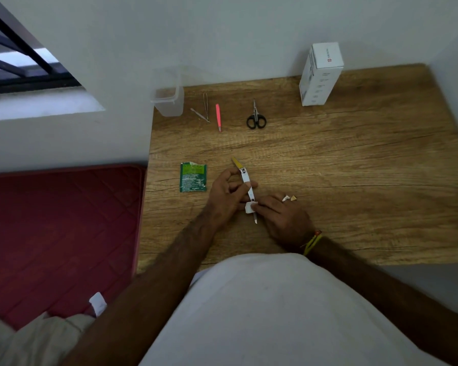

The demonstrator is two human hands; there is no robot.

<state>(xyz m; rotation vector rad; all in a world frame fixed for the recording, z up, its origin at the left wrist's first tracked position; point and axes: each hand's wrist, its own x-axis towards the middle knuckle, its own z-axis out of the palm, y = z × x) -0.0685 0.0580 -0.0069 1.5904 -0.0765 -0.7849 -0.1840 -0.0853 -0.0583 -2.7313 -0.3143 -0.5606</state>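
Note:
A slim silver tool with a yellow tip (245,178), like a nail clipper with its lever swung out, is held just above the wooden table (354,167). My left hand (226,192) pinches its middle between thumb and fingers. My right hand (278,215), with rings on a finger, pinches a small white wipe (250,207) against the tool's lower end. A torn green sachet (193,177) lies on the table left of my hands.
At the back of the table lie steel tweezers (202,110), a pink tool (218,117) and small black-handled scissors (256,117). A clear plastic container (168,100) stands at the back left corner, a white box (319,75) at the back right. A red mattress (58,228) lies left of the table.

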